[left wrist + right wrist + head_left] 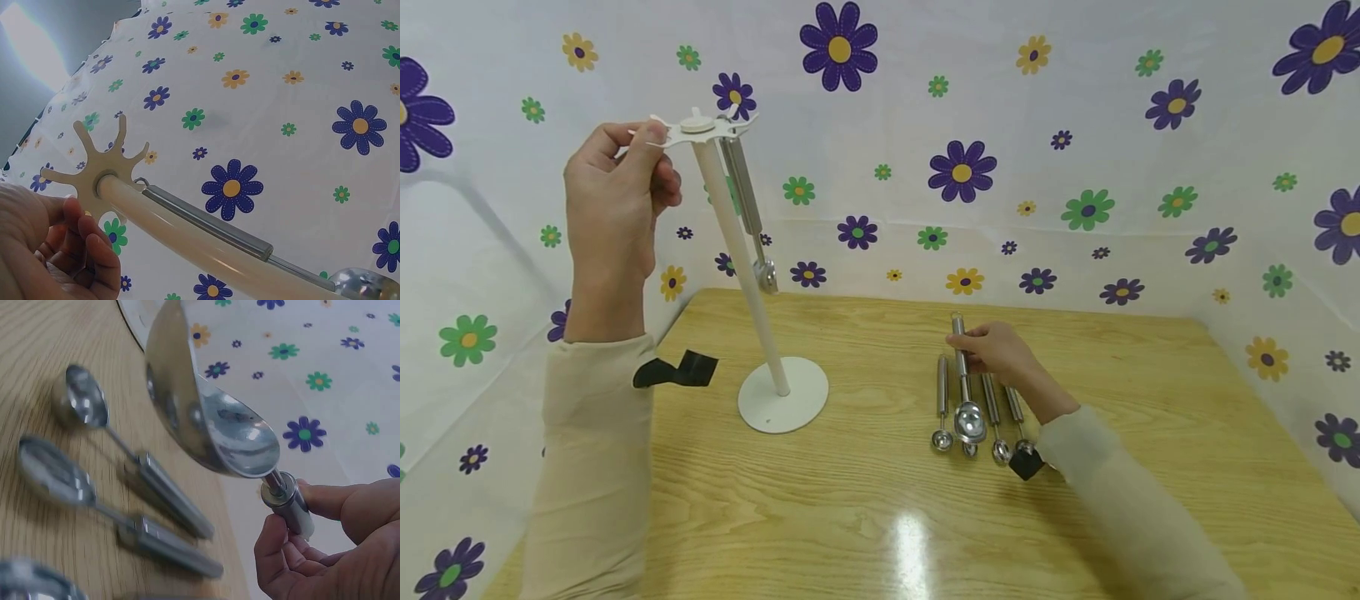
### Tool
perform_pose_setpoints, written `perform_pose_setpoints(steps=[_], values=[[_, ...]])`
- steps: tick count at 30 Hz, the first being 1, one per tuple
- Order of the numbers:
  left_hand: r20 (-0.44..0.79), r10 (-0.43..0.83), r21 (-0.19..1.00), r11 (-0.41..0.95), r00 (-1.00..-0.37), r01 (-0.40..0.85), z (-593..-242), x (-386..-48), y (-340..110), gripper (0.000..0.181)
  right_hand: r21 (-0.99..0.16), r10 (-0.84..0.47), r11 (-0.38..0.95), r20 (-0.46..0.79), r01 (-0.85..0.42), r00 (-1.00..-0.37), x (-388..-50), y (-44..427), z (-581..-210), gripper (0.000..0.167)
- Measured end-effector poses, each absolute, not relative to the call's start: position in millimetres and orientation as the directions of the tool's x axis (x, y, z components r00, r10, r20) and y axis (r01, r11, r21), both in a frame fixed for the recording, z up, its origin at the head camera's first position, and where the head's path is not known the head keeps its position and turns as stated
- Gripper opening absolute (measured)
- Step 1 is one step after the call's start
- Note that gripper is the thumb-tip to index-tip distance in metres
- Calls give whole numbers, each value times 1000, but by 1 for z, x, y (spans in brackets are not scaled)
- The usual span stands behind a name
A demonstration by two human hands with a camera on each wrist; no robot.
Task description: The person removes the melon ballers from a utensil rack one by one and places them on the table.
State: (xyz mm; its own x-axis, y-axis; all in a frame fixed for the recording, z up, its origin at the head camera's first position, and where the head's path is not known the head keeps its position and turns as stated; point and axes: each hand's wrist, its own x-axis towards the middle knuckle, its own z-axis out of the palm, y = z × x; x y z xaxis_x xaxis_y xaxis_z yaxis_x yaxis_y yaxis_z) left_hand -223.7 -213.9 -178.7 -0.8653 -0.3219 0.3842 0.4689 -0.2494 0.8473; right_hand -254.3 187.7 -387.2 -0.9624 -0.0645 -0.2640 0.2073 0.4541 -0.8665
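My left hand [613, 196] pinches one prong of the hooked top [696, 127] of a white stand [736, 225]. The stand's round base [784, 412] is on the table, with its pole leaning left. From another prong hangs a metal scoop [209, 224], beside the pole. My right hand [1000, 354] grips the handle of a metal scoop [970, 423], held above the table with its bowl toward me. Under and beside it lie several smaller scoops [942, 400], handles pointing away; in the right wrist view, two scoops [165, 490] lie below the held one.
The wooden table [850, 500] carries the stand at left and the row of scoops right of the middle. A white flowered cloth [880, 108] hangs behind and at both sides. Black straps [677, 371] stick out from my sleeves.
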Motion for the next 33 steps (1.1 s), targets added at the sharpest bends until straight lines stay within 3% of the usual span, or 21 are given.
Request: perform_pose_setpoints(steps=[25,29,33], values=[[388,-325,854,-224,-862,469,-178,-223,-214,28,-854,-64,469,-288,226,-956,-224,303,-394,65],[383,-329,856,-226,-863,466,-178,-223,-215,29,-840,-76,497,-291,217,-954,-221,316,-394,73],[384,-328,858,-219,-863,465,-177,-222,-214,29,-819,-77,531,-304,218,-950,-220,327,-396,70]])
